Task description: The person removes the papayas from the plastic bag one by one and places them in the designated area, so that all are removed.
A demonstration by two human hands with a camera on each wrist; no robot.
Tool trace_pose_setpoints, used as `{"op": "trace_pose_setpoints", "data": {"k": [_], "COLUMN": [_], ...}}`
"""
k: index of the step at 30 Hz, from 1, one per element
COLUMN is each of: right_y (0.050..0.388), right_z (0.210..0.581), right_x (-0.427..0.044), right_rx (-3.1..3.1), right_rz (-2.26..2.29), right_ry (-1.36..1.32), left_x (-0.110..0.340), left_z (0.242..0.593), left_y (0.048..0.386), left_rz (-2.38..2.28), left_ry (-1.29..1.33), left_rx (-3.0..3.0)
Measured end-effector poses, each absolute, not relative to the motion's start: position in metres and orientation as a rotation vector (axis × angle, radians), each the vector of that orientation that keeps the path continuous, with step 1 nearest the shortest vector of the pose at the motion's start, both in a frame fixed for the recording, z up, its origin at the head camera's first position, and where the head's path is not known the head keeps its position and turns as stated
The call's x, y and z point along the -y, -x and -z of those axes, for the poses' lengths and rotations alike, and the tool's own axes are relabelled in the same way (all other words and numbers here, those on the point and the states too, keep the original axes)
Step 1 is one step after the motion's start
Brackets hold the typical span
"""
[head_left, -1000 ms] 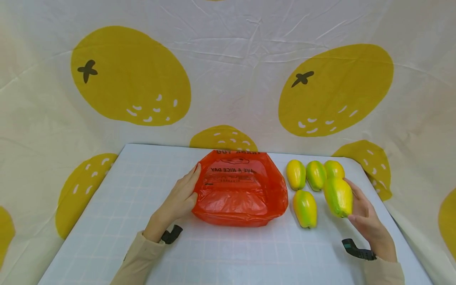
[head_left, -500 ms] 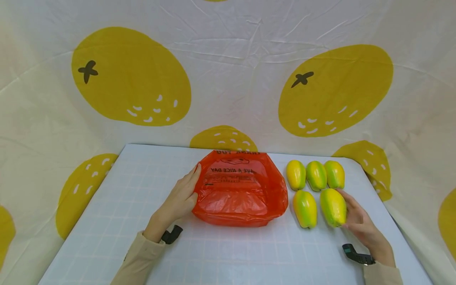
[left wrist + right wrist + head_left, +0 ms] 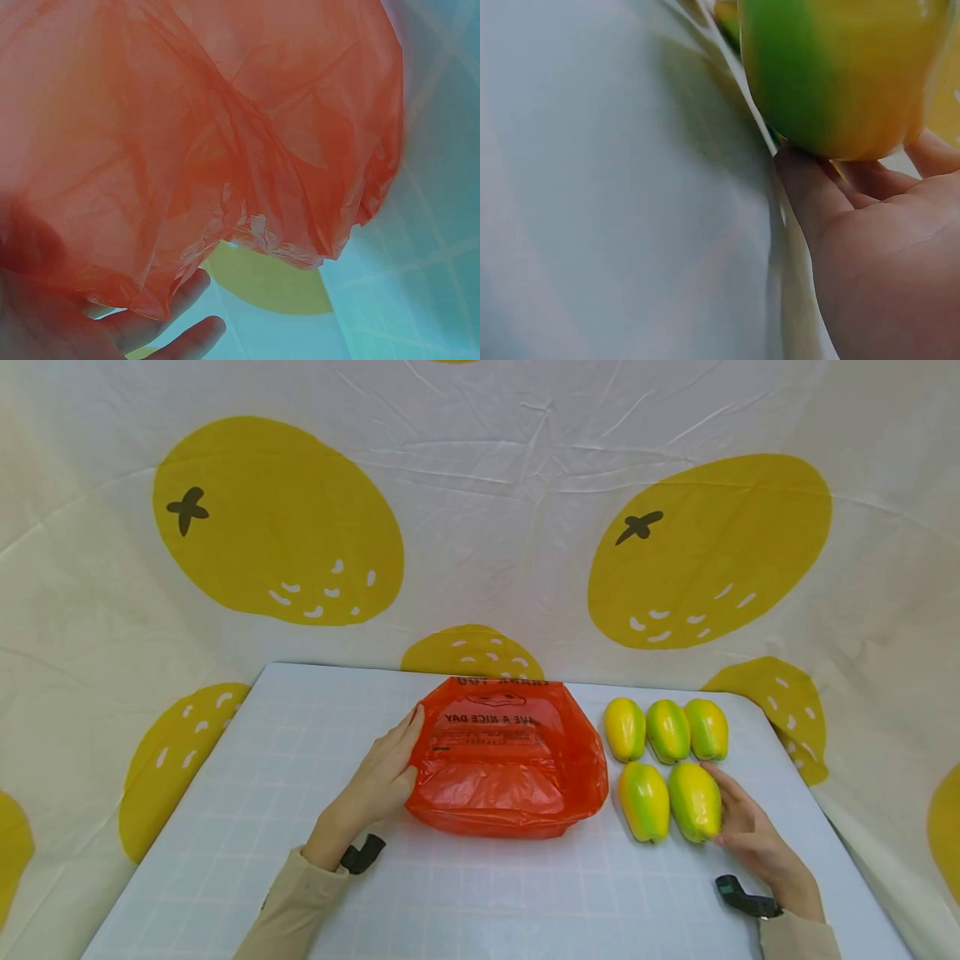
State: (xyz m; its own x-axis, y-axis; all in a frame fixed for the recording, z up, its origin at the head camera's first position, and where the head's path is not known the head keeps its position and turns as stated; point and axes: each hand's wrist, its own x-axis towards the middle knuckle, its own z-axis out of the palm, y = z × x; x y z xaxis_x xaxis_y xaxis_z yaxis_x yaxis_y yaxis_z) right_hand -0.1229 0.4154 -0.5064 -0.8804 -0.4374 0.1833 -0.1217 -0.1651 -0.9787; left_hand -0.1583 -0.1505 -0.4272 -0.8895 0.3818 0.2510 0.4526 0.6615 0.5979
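A red plastic bag (image 3: 487,777) with mirrored dark print lies open in the middle of the table. My left hand (image 3: 380,777) holds its left edge; in the left wrist view that hand's fingers (image 3: 196,334) show below the crumpled film, and the thumb is a dark shape behind it. To the bag's right, my right hand (image 3: 753,831) holds a yellow-green papaya (image 3: 694,802) between thumb and fingers at the right end of the front row. In the right wrist view the papaya (image 3: 832,75) is close up, with the thumb (image 3: 810,187) against its end.
Another papaya (image 3: 643,802) lies just left of the held one. Behind them stand a left papaya (image 3: 625,729), a middle papaya (image 3: 667,731) and a right papaya (image 3: 706,729) in a row. The pale checked table (image 3: 480,902) ends at a fruit-printed cloth (image 3: 495,552).
My right hand has brought the papaya down and left, from over the back row to beside the front papaya. The left hand and bag stay put.
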Motion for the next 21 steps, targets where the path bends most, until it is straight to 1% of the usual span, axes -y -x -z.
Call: {"op": "trace_pose_setpoints", "data": {"k": [13,21], "right_y": [0.1278,0.1269], "right_z": [0.5113,0.5076], "right_x": [-0.4136,-0.4072], "right_rx": [-1.937,-1.92], "right_rz": [2.092,2.068], "right_ry": [0.583,0.558], "left_x": [0.1509,0.1512], "left_z": [0.4268,0.4274], "left_y": [0.1581,0.1584], "left_rz": [1.051,1.047], "left_ry": [0.69,0.685], "left_rx": [2.773,2.782]}}
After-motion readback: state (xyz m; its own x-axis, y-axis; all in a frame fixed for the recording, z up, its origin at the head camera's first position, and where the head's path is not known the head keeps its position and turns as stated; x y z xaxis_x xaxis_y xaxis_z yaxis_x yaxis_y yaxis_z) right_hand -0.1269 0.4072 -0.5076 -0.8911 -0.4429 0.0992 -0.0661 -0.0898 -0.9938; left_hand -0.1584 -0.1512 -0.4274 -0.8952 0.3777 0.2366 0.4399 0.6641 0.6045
